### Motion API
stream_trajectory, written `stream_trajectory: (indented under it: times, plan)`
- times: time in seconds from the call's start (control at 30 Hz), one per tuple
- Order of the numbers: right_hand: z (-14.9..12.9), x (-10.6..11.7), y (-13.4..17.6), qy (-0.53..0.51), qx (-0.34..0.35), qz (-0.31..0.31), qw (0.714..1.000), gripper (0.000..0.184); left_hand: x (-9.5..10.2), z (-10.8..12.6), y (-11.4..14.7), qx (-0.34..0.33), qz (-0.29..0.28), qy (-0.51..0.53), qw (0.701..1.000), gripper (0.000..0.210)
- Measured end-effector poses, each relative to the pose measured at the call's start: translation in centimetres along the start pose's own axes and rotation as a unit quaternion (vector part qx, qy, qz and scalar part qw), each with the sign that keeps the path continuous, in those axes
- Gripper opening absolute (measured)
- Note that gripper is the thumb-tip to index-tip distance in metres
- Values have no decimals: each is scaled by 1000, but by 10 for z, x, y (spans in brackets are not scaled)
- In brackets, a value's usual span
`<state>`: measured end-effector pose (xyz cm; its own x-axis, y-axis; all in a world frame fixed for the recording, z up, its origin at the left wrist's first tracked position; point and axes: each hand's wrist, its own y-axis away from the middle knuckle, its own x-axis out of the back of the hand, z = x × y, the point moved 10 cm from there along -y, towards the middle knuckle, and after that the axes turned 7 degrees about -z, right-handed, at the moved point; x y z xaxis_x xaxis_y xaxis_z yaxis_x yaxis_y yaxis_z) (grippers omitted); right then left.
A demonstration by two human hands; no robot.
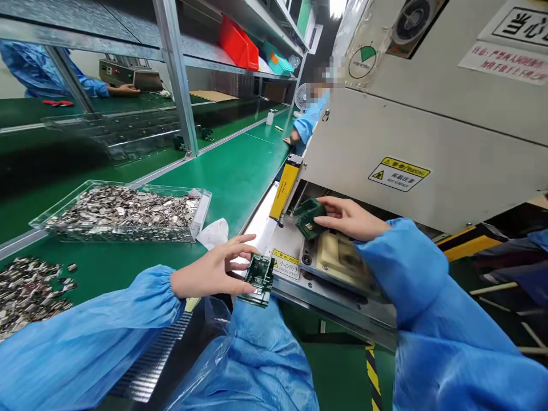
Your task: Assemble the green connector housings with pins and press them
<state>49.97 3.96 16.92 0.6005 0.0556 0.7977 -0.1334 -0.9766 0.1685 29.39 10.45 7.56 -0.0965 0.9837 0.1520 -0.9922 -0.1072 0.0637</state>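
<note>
My left hand [218, 267] grips a dark green plastic housing [259, 278] by its edges, fingers above and thumb below, its hollow side facing up. Over the machine's metal bed, my right hand [349, 217] pinches a second dark green housing [309, 218], which shows a small metal piece on its side. Just under that hand sits a cream-coloured fixture block [334, 251], partly blurred and partly covered by the sleeve. The two housings are apart from each other.
A clear tray [201, 220] of small metal parts stands left, near a loose pile [29, 291] of similar parts. The machine's casing [428, 131] overhangs the bed on the right. A yellow guard bar [284, 191] rises beside it. A co-worker's sleeve [311, 120] shows beyond.
</note>
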Motion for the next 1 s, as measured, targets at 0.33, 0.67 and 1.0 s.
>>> stream_trajectory:
  times: [0.33,0.67,1.0]
  plan:
    - [83,6,105,-138,1,-2,990,68,-22,-6,-12,26,-16,-40,999,54]
    - [89,16,97,-66,26,111,991,48,-15,-22,3,73,12,-58,996,54]
    - [130,9,188,11,-137,339,931,53,-24,-44,-2,94,-30,-77,992,67]
